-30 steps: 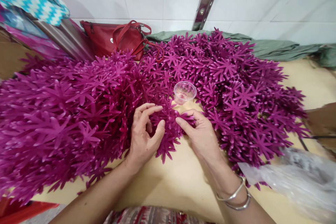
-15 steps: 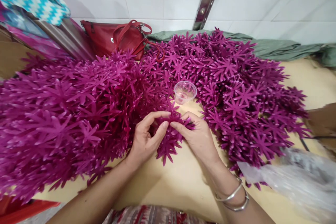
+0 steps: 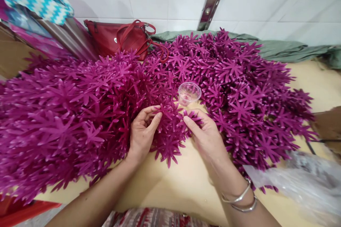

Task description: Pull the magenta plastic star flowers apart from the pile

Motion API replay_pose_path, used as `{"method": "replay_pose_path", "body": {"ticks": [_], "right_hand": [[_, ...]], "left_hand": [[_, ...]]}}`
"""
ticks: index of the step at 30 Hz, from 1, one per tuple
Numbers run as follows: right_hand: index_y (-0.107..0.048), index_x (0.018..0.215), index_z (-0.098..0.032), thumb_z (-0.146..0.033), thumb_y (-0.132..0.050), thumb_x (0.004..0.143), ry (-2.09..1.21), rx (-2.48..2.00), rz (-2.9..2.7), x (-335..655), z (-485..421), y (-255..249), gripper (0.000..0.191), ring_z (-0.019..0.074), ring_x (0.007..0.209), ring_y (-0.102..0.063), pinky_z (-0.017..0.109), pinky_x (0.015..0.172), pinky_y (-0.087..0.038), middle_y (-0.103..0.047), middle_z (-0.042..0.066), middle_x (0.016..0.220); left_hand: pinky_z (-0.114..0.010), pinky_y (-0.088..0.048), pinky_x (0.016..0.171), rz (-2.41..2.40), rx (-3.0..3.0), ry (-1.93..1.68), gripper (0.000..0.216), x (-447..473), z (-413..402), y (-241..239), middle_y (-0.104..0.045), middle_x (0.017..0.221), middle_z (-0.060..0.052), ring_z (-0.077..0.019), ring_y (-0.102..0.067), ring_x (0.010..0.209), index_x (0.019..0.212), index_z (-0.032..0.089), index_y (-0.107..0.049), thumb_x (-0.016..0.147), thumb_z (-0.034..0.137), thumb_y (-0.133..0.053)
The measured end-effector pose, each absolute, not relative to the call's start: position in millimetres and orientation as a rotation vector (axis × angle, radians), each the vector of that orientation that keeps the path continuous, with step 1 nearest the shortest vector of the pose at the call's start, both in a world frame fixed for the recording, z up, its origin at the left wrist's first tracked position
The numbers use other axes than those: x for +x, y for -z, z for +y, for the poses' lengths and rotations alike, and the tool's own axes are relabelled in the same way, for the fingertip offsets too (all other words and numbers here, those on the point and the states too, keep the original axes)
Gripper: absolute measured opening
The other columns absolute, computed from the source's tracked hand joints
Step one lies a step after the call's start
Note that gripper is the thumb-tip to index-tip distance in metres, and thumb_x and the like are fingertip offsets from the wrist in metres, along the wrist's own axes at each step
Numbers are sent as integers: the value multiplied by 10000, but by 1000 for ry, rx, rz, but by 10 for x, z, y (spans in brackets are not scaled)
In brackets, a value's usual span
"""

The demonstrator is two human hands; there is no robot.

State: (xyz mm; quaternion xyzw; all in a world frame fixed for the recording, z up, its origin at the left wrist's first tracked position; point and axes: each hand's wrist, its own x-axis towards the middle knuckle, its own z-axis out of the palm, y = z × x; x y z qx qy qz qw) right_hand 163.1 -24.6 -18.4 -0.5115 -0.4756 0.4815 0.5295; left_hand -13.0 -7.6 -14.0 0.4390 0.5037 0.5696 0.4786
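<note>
Purple heaps [image 3: 61, 124] [image 3: 250, 95] flank both hands [image 3: 141, 136] [image 3: 209, 136], fingers [image 3: 155, 122] pinching petals [image 3: 167, 111] (clear cup [image 3: 186, 98] just beyond).

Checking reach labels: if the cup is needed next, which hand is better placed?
Right hand, likely: its fingertips are nearer the cup; the left hand is farther off to the side. Both hold flowers, though.
</note>
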Motion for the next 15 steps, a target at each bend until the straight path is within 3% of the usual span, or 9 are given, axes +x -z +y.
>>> {"method": "replay_pose_path", "body": {"ticks": [3,5,9,15], "right_hand": [[-724,994,-261,-489,-731,915,-1181,-1231,-1113,1628,-255,230,241,222,904,-696,357,860,-554,-763,40,1004],[-721,973,-252,-452,-746,912,-1204,-1227,-1088,1627,-257,241,211,203,848,-679,340,827,-544,-756,25,961],[-714,911,-239,-405,-747,921,-1173,-1240,-1109,1638,-253,214,170,172,773,-617,300,766,-499,-705,-2,857],[-658,826,-233,-491,-714,933,-1132,-1270,-1155,1663,-256,181,285,152,688,-521,277,680,-445,-612,-24,769]], "left_hand": [[-236,-553,756,1244,1129,-1421,187,-145,-69,179,-763,932,-22,-144,-700,829,964,206,-735,839,331,-796],[-240,-555,782,1245,1143,-1432,162,-153,-68,192,-760,912,-16,-143,-702,833,930,208,-735,834,321,-800],[-218,-534,749,1243,1093,-1449,158,-153,-67,182,-737,867,2,-124,-673,787,893,210,-722,813,311,-814],[-227,-489,650,1310,1178,-1386,135,-138,-122,121,-656,787,15,-122,-594,676,875,213,-642,876,318,-728]]}}
